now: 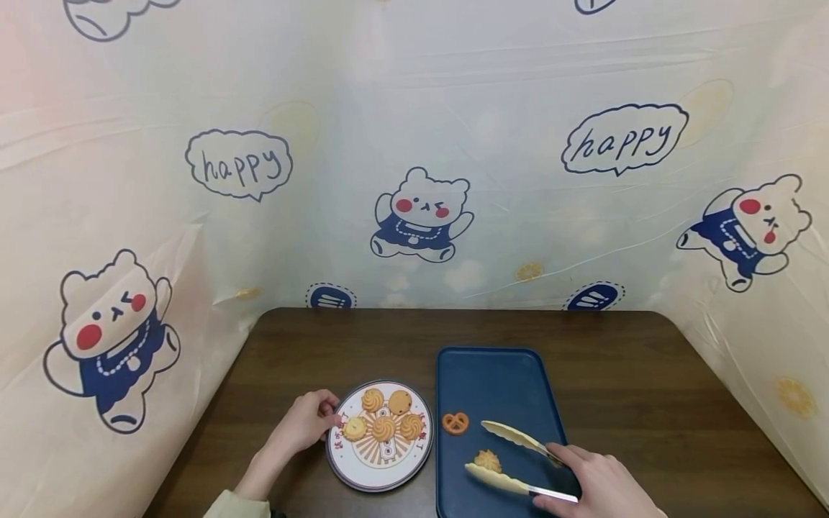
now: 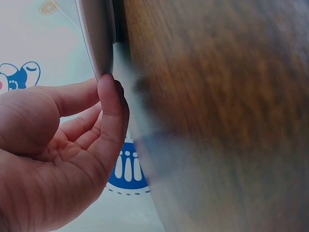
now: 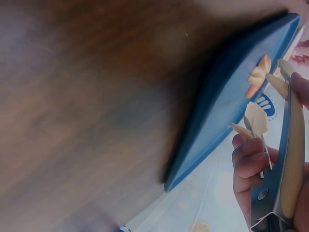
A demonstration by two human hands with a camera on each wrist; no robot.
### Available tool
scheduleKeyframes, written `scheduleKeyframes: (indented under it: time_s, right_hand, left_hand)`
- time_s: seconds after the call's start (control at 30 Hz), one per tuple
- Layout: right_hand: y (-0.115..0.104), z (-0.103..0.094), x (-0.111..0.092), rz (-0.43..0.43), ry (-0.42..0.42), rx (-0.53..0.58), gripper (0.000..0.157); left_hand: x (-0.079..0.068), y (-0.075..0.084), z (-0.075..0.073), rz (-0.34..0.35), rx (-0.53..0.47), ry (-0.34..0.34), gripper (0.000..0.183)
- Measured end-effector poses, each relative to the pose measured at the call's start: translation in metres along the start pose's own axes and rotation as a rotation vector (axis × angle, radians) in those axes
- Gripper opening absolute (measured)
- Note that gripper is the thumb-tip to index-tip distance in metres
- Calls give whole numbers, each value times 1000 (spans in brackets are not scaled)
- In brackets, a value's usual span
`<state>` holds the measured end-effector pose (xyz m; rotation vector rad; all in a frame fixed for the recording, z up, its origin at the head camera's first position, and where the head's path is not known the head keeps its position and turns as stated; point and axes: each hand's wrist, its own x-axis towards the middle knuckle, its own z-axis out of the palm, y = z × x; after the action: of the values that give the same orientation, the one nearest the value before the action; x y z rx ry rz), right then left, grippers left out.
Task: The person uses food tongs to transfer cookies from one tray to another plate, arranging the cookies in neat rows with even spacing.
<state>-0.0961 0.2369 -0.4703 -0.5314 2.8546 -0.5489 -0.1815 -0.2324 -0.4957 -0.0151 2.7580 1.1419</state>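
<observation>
Ideally, the R hand [image 1: 605, 482], gripping wide-spread tongs [image 1: 512, 435], should squeeze the ridged cookie [image 1: 488, 460] gently (prob. crumbly); L hand [image 1: 307, 421] pinches plate [image 1: 411, 464] rim.

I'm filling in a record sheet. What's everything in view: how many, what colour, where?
table: 1, dark brown, low in head view
tray: 1, blue, on the table
plate: 1, white, dark-rimmed, left of tray
cookies: 5, golden brown to yellow, on plate
pretzel: 1, brown, on tray
tongs: 1 pair, cream and silver, over tray
star-shaped cookie: 1, golden, on tray between tongs' tips
patterned backdrop: 1, pale, behind and beside the table
sleeve: 1, pale, bottom left
left hand: 1, bare, pinching the plate's rim
right hand: 1, bare, gripping the tongs
</observation>
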Motion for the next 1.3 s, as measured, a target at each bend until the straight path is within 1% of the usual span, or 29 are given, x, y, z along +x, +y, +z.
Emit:
scheduleKeyframes:
  time_s: [0.07,0.27,0.43,0.6,0.87,1.07,1.3]
  right_hand:
    - [2,3,-3,10,-2,-3,78]
    - [5,9,-8,83,-38,20,79]
    - [8,15,-11,98,-47,31,77]
    - [11,21,-13,87,-45,11,76]
    - [12,27,-16,61,-17,-29,73]
    - [10,30,-17,68,-9,-27,69]
    - [7,31,-19,55,20,-24,66]
  left_hand:
    - [0,0,0,3,0,0,19]
    - [1,-1,1,1,3,-4,18]
    - [1,-1,1,5,4,-3,18]
    - [1,-1,0,13,8,1,18]
    - [1,-2,1,29,13,9,17]
    - [1,-2,1,27,11,10,17]
    - [1,-3,1,20,7,5,19]
